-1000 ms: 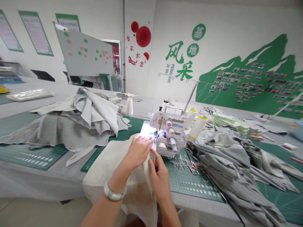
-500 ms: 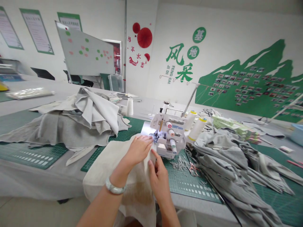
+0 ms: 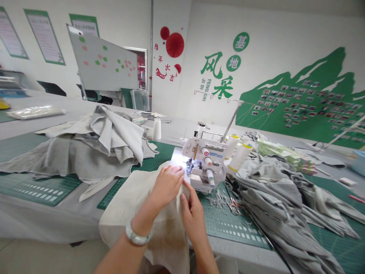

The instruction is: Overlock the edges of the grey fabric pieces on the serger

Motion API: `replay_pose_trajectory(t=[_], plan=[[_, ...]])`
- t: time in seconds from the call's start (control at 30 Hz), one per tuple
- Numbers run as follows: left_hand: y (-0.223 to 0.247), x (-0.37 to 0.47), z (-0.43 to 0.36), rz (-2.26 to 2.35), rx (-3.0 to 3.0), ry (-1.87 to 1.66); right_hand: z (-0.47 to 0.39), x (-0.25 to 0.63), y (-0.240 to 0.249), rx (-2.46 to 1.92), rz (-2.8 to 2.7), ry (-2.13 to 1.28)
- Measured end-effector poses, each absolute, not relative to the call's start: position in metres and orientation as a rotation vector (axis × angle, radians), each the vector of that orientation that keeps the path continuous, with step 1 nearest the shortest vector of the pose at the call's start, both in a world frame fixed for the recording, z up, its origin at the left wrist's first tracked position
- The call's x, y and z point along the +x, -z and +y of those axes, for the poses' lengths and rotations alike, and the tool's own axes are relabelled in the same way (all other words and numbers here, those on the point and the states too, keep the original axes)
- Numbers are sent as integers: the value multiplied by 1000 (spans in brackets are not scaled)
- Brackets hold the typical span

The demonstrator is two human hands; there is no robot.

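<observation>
A cream piece of fabric (image 3: 134,190) spreads over the table edge and hangs toward my lap, its far end lying at the overlock sewing machine (image 3: 203,161). My left hand (image 3: 168,182) rests flat on this fabric, fingertips just left of the lit presser foot (image 3: 189,165). A pale bangle (image 3: 138,234) circles the left wrist. On the right edge of the cloth, close in front of the machine, my right hand (image 3: 194,213) has its thumb and forefinger closed on the fabric. Fingers partly hide the cloth edge near the needle.
Left of me lies a heap of grey and cream cloth (image 3: 114,140) on a green cutting mat (image 3: 54,190). Thread cones (image 3: 241,156) stand behind the machine. To its right are scissors (image 3: 234,207), thread scraps (image 3: 219,199) and a grey fabric pile (image 3: 273,201).
The machine appears slightly farther right in view. My left fingertips now sit a little farther from the presser foot. Both hands otherwise keep nearly the same places on the fabric.
</observation>
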State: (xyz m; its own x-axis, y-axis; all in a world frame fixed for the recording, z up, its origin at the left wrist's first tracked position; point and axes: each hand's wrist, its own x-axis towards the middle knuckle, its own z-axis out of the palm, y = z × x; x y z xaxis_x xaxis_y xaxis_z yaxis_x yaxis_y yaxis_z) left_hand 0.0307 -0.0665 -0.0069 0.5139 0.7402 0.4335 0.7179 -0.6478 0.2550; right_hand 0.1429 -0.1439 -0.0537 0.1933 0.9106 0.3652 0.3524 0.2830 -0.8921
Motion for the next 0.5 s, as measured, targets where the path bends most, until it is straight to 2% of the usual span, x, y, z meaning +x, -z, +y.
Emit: replay_pose_trajectory(t=[0.5], plan=[[10, 26, -46, 1164, 2600, -865, -138, 135, 52, -1212, -1376, -626]])
